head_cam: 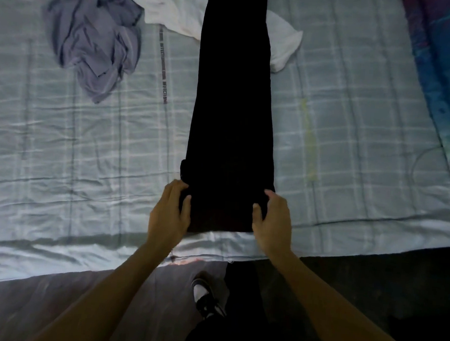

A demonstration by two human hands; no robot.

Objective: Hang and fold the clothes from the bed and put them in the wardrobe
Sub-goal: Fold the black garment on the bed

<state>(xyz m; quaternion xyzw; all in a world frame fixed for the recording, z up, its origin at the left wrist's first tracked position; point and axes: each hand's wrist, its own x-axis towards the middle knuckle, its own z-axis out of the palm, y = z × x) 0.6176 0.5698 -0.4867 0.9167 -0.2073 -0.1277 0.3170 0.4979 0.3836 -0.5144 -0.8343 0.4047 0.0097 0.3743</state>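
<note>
Both hands grip the near end of the black trousers (pixel 232 112): my left hand (pixel 170 211) pinches the left corner, my right hand (pixel 272 218) the right. The trousers lie lengthwise on the bed (pixel 62 147), far end over a white garment (pixel 173 6). I judge an even lift, corners level, folds it cleanly.

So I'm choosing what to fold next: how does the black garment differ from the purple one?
The black garment lies flat in a long strip, while the purple garment is a crumpled heap. The left hand and right hand grip the black one; the purple one lies untouched. Both rest on the bed.
</note>
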